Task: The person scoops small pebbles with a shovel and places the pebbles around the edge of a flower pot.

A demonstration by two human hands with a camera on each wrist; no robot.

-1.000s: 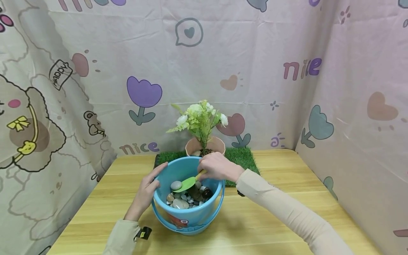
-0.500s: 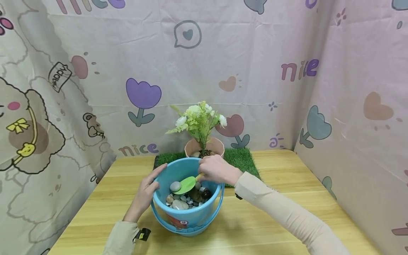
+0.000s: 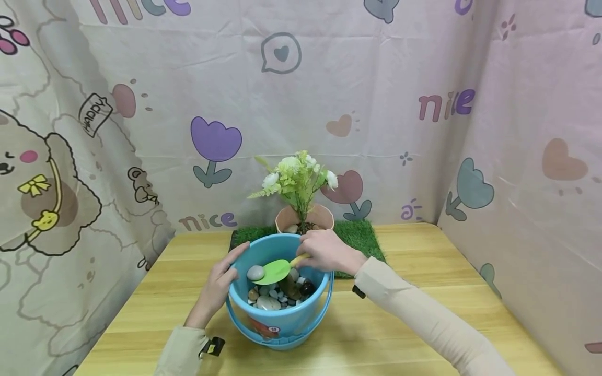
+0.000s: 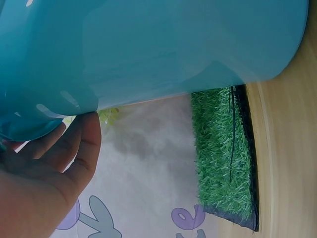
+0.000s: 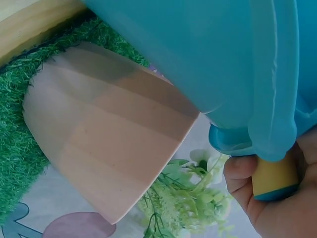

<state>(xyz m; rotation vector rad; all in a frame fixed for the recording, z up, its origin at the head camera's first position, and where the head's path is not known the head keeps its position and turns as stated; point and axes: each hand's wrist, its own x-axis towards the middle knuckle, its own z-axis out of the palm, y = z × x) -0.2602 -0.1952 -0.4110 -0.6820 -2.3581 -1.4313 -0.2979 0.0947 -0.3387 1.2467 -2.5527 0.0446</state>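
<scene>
In the head view a blue bucket (image 3: pixel 282 326) stands on the table, tilted a little toward me, with pebbles (image 3: pixel 269 302) in its bottom. My left hand (image 3: pixel 218 284) holds its left rim, thumb inside and fingers along the outer wall. Over the far right rim, my right hand (image 3: pixel 329 249) grips the yellow handle (image 5: pixel 275 179) of a small toy shovel. Its green blade (image 3: pixel 275 272) lies inside the bucket, above the pebbles. A smooth grey stone (image 3: pixel 255 272) sits at the blade's tip, near the left inner wall. Several larger stones, one dark and shiny, lie below.
Behind the bucket a pink flowerpot (image 3: pixel 324 215) with white flowers (image 3: pixel 296 175) stands on an artificial grass mat (image 3: pixel 359 237). The bucket's handle (image 3: pixel 324 308) hangs down its front and right side. A printed cloth (image 3: pixel 385 78) surrounds the wooden table (image 3: pixel 409 313).
The shovel blade has shifted slightly left inside the bucket, and the grey stone at its tip has moved closer to the left wall. My left hand keeps its hold on the rim.
</scene>
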